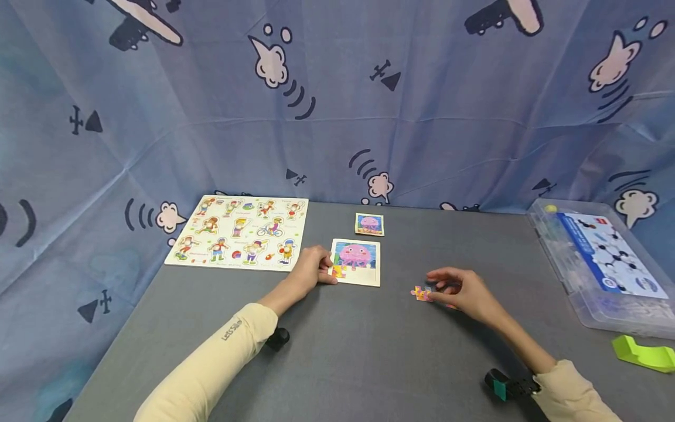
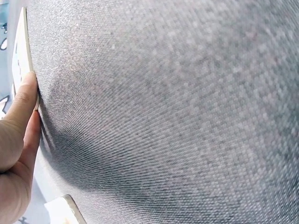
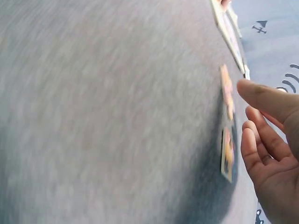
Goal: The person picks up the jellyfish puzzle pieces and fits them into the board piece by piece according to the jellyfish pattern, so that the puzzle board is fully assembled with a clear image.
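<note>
A square puzzle board (image 1: 364, 278) lies at mid-table, pink jellyfish pieces fitted in its upper part. An orange-yellow piece (image 1: 337, 272) is at its lower left, while the lower right shows bare wood. My left hand (image 1: 312, 266) holds the board's left edge between fingers and thumb. To the right, my right hand (image 1: 466, 293) hovers over loose jigsaw pieces, its fingers loosely bent and thumb apart from them. One pink-and-yellow piece (image 1: 420, 293) lies by the thumb; another piece (image 3: 227, 154) is under the fingers, apart from them in the right wrist view.
A small jellyfish picture card (image 1: 369, 224) lies behind the board. At the left is a large board of sports figures (image 1: 224, 225). A clear plastic case (image 1: 585, 305) with a blue-white sheet and a green plastic piece (image 1: 644, 354) are at the right. A patterned curtain (image 1: 337, 117) hangs behind.
</note>
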Tool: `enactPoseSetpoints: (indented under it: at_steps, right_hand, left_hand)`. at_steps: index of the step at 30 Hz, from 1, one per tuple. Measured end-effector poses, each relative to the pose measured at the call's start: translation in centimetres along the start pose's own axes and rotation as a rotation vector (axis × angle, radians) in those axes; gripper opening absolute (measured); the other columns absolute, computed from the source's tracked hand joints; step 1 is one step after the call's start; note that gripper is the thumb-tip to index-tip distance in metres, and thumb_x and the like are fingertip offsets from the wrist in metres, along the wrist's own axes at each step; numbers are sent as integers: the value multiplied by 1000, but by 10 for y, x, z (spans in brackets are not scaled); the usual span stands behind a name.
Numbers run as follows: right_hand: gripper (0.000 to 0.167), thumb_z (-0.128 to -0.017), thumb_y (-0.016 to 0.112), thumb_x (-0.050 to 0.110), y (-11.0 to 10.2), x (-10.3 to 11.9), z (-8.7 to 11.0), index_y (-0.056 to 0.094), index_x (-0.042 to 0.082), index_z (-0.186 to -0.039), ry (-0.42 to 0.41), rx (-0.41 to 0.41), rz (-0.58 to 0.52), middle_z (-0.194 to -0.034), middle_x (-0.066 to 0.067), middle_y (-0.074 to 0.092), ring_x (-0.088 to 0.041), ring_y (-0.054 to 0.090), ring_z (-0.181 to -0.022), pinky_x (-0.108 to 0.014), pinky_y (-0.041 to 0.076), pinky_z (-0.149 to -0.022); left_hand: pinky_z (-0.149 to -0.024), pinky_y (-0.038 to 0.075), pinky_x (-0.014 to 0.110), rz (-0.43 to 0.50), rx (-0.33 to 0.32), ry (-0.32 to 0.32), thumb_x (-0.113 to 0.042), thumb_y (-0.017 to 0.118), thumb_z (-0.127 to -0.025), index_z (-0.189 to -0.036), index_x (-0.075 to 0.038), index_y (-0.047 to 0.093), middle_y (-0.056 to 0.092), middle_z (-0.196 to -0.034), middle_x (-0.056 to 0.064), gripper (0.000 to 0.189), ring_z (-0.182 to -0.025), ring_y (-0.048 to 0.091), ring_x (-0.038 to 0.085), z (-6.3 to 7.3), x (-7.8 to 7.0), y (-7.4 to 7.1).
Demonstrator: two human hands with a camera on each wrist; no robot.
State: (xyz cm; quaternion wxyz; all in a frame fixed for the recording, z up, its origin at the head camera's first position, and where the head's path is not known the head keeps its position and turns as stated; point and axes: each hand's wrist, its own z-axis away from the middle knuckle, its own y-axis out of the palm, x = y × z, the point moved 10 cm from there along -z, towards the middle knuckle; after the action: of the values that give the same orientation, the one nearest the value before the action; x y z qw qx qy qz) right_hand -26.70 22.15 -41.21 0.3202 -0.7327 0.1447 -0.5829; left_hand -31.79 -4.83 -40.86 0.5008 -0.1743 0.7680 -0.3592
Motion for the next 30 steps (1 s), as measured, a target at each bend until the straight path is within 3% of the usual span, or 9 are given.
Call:
enactPoseSetpoints:
  at_steps: [6, 13, 17, 21, 26, 30]
  right_hand:
    - [35, -73, 82, 8, 2, -1, 1, 69, 1, -105, -51, 19, 163, -97, -6, 71, -11, 60, -78, -23, 49, -65]
    - [31, -74, 81, 6, 4, -4, -2, 70, 2, -102, -49, 24, 170, -93, -4, 70, -9, 61, -75, -23, 50, -64]
    - [31, -75, 78, 0, 4, -2, -3, 68, -1, -104, -38, 41, 66, -96, -11, 70, -9, 64, -77, -24, 52, -66]
    - [34, -79, 74, -3, 6, -4, -3, 64, -6, -111, 25, 78, -115, -104, -19, 65, -8, 64, -79, -24, 53, -62]
    - [40, -86, 71, 8, 15, -13, -4, 57, -7, -120, 155, 127, -355, -94, -12, 67, -2, 53, -59, -22, 40, -43]
    - [42, -88, 69, 10, 20, -16, -6, 53, -8, -122, 160, 140, -430, -89, -7, 68, -2, 35, -47, -29, 26, -37]
  left_hand:
    - [-58, 42, 21, 6, 2, 14, -4, 90, -57, -72, 4, 61, 55, -70, 10, 35, -63, 52, 16, 0, -1, -1]
    - [-58, 43, 21, 13, -4, 38, -5, 91, -57, -72, 5, 61, 55, -70, 11, 35, -63, 53, 16, 1, -3, -2]
    - [-57, 42, 21, 23, -1, 29, -4, 90, -57, -72, 5, 61, 55, -69, 11, 34, -63, 52, 16, 1, -2, -1]
    - [-58, 42, 21, 16, -1, 23, -5, 90, -58, -71, 5, 60, 54, -69, 10, 34, -63, 51, 16, 1, -1, -2]
    - [-58, 41, 21, 14, 4, 12, -6, 90, -58, -71, 4, 60, 53, -70, 10, 34, -63, 49, 15, 0, 0, -1]
    - [-58, 41, 21, 7, 11, 0, -7, 90, -58, -71, 4, 60, 53, -70, 9, 35, -64, 51, 16, -1, 2, 0]
